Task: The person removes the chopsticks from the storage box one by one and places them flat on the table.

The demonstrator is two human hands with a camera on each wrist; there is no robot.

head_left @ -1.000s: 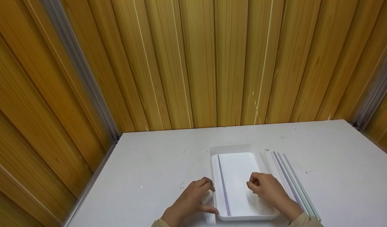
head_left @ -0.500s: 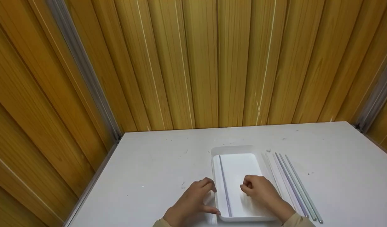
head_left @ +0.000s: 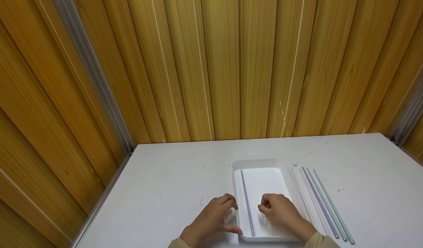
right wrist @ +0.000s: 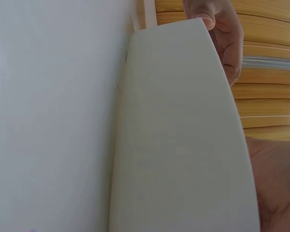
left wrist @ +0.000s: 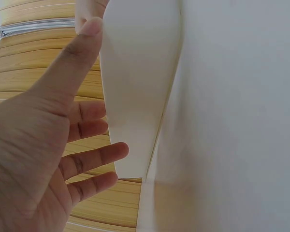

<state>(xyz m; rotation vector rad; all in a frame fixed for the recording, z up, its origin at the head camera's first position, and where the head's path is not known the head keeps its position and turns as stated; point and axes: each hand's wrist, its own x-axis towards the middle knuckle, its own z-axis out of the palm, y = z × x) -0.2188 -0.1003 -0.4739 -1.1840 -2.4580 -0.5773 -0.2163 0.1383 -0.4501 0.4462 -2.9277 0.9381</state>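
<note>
A white rectangular tray (head_left: 263, 238) lies on the table with one thin lilac stick (head_left: 247, 206) lengthwise along its left side. My left hand (head_left: 211, 215) steadies the tray's left side. Its thumb touches the near corner and its spread fingers (left wrist: 99, 157) rest against the wall. Above the tray's middle is my right hand (head_left: 278, 210), fingers curled and thumb near the index finger. Whether it pinches anything thin or clear cannot be seen. In the right wrist view the tray wall (right wrist: 179, 125) hides most of the right hand (right wrist: 275, 183).
Right of the tray lie several long thin sticks, some pale or clear, with a lilac stick (head_left: 320, 203) and greenish sticks (head_left: 333, 205) among them. They sit on the white table (head_left: 177, 179). Wood-patterned panels (head_left: 225, 69) rise behind and to the left.
My right hand has moved left across the tray, toward the lilac stick. My left hand has stayed at the tray's left side. The view has shifted slightly.
</note>
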